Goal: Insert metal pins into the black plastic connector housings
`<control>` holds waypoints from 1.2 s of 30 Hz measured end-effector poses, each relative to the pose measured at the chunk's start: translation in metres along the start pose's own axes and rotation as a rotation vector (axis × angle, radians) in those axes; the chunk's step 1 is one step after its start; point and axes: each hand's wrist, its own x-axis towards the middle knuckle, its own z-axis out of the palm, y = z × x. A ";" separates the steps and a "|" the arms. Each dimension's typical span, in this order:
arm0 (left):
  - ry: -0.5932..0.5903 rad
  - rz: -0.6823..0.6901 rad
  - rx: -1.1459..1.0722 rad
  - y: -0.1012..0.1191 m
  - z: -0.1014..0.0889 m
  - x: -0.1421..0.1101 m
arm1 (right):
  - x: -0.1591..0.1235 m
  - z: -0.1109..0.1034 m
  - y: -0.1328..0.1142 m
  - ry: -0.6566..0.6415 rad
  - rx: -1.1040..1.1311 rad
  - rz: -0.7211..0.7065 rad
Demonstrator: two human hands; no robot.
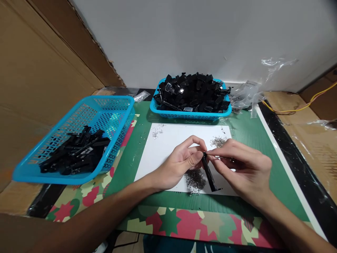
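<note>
Black part [210, 177] is clamped by left hand [181, 163]; right hand [244, 167] grip unclear; white sheet [163, 151] left bare beyond left fingers, to far edge.

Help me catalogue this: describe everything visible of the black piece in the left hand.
The black piece is long, narrow, slightly shiny and plastic-looking, with a small prong at its near end. It slants over the white sheet. The left hand pinches its far end; the right hand has fingertips there too, partly hiding detail.
</note>
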 end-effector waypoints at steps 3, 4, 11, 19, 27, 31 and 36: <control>0.003 0.011 -0.012 -0.002 0.000 0.001 | 0.001 0.001 0.000 0.010 -0.030 -0.065; 0.004 0.017 -0.016 -0.002 0.000 0.001 | 0.001 0.001 -0.001 0.014 -0.044 -0.090; -0.007 0.041 -0.030 -0.001 0.001 0.002 | 0.001 0.000 -0.001 0.020 -0.060 -0.179; -0.010 0.042 -0.003 0.001 0.001 0.000 | 0.003 0.001 -0.003 0.041 0.073 0.021; -0.041 0.057 0.023 0.003 0.000 -0.001 | 0.004 -0.001 -0.010 0.010 0.133 0.097; -0.033 0.086 0.058 0.004 -0.001 -0.001 | 0.004 -0.002 -0.011 0.008 0.145 0.077; -0.038 0.096 0.075 0.006 -0.003 -0.002 | 0.004 -0.003 -0.010 0.006 0.132 0.035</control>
